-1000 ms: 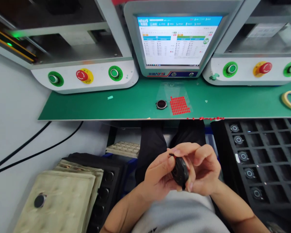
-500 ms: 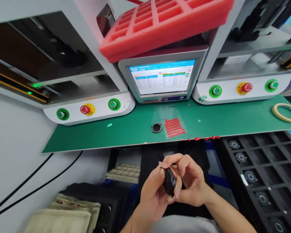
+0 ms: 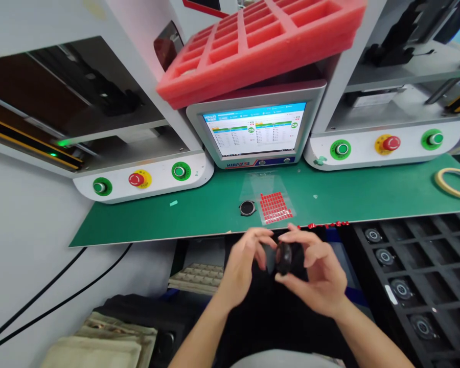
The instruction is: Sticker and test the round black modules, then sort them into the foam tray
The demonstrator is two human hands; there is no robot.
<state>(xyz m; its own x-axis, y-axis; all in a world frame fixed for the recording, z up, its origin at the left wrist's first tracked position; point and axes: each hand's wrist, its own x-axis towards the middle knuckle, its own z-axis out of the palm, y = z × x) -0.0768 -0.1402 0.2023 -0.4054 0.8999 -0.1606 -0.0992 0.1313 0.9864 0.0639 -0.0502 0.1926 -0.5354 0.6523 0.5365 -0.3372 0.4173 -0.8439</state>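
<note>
A dark round watch case (image 3: 283, 258) stands on edge between the thumb and fingers of my right hand (image 3: 320, 268), just in front of the bench edge. My left hand (image 3: 245, 263) is close by on its left, fingers bent and apart, with nothing plainly held. The watch case is slightly blurred, so its details are hard to make out. On the green bench beyond lies another round watch case (image 3: 247, 208) with a dark face. Beside it is a clear sheet of small red stickers (image 3: 276, 207).
Several loose red bits (image 3: 327, 225) line the edge of the green bench (image 3: 368, 194). A black tray (image 3: 410, 281) at right holds several watch parts. Behind are a monitor (image 3: 253, 133), a red foam tray (image 3: 260, 56) and button panels. A tape roll (image 3: 456, 191) lies right.
My left hand has let go of the watch case and moved away to the left. My right hand now holds it alone, a little farther forward and right.
</note>
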